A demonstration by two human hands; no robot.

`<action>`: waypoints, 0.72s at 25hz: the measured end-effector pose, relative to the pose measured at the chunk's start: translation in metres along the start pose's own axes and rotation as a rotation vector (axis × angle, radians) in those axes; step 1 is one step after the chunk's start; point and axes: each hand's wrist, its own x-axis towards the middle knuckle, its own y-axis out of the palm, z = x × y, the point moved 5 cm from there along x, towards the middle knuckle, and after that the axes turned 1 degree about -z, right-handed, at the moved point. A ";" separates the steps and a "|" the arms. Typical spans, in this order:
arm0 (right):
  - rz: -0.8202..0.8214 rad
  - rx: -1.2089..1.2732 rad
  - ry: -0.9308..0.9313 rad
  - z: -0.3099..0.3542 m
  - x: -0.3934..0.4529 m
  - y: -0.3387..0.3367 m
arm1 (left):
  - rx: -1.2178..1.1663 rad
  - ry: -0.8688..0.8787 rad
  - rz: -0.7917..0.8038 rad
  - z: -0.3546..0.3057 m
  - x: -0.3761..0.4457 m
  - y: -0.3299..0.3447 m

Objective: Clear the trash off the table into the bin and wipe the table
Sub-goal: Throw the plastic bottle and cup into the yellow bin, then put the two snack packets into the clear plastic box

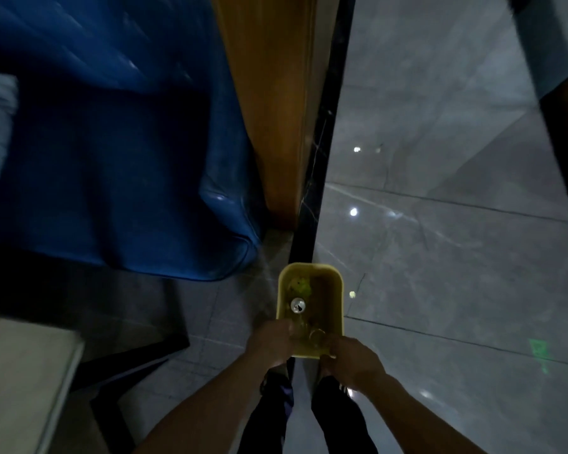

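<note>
A small yellow bin stands on the floor just ahead of my feet. Inside it lie a drink can with its silver top up, a crumpled green wrapper and a clear plastic cup. My left hand curls over the bin's near left corner. My right hand curls over its near right corner. The picture is dim and blurred, so the fingertips are hard to make out. A pale table corner shows at the lower left.
A blue upholstered seat fills the upper left, with a wooden panel and a black strip beside it. Glossy grey floor tiles spread to the right. A small pale scrap lies on the floor right of the bin. Dark table legs stand at left.
</note>
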 end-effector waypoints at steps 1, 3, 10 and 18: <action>-0.021 0.009 -0.014 0.012 -0.019 -0.013 | -0.048 0.020 -0.011 -0.006 -0.020 -0.014; -0.083 0.032 -0.042 0.037 -0.058 -0.038 | -0.142 0.071 -0.043 -0.016 -0.060 -0.036; -0.295 0.194 -0.196 0.096 -0.174 -0.088 | -0.445 0.181 -0.227 -0.020 -0.177 -0.084; -0.315 -0.025 -0.373 0.112 -0.225 -0.096 | -0.670 0.211 -0.476 0.004 -0.271 -0.091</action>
